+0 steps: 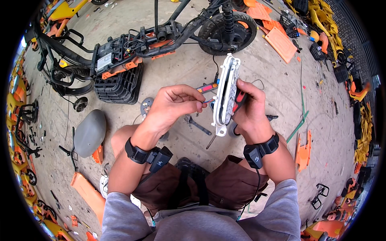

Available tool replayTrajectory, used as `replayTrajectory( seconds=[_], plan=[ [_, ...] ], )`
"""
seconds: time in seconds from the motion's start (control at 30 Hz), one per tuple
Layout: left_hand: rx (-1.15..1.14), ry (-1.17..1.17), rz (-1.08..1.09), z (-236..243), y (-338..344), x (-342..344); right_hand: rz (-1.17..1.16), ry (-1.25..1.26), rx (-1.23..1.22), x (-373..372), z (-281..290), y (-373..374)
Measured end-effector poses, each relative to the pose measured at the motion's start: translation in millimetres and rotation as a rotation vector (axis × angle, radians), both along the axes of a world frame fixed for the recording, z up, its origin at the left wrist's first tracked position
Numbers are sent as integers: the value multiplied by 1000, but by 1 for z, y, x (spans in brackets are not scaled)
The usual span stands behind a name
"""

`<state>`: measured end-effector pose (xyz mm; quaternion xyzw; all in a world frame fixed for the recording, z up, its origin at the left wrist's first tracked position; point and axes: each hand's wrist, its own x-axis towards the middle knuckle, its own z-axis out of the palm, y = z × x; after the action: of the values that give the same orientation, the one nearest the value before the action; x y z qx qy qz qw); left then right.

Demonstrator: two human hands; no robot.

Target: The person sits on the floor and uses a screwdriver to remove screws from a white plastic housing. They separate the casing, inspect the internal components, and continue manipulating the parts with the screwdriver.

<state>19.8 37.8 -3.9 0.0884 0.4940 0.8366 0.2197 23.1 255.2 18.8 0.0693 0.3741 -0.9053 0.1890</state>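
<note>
In front of me, a white oval housing [227, 90] with mounting tabs stands nearly edge-on, a dark gap running along its side. My right hand [252, 105] grips its right side. That same hand also holds a screwdriver [240, 100] with a red and black handle, whose shaft points down below the housing. Thumb and fingers of my left hand [177, 105] are pinched on thin blue and dark wires [208, 101] at the housing's left side. Just beyond the left fingers is a red, yellow and blue tool handle [207, 87]. On the floor below lies an adjustable wrench [198, 125].
A stripped scooter frame [161, 48] lies across the far side, a black crate [118, 86] beside it. At left lies a grey seat [91, 133]. Orange panels [280, 44] are scattered on the concrete floor, and piles of yellow parts [321, 20] line the edges.
</note>
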Motion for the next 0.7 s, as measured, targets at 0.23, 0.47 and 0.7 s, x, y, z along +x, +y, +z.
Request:
replayTrajectory(
  seconds=[0.23,0.47,0.7],
  plan=[
    [-3,4,-9,-1,0,-1,10,4,-22,-1,-3,2],
    [-9,3,-6,0,0,0,-9,-12,-8,0,0,0],
    [-10,-2,-9,0,-1,-1,-1,-1,-24,-1,-1,-1]
  ],
)
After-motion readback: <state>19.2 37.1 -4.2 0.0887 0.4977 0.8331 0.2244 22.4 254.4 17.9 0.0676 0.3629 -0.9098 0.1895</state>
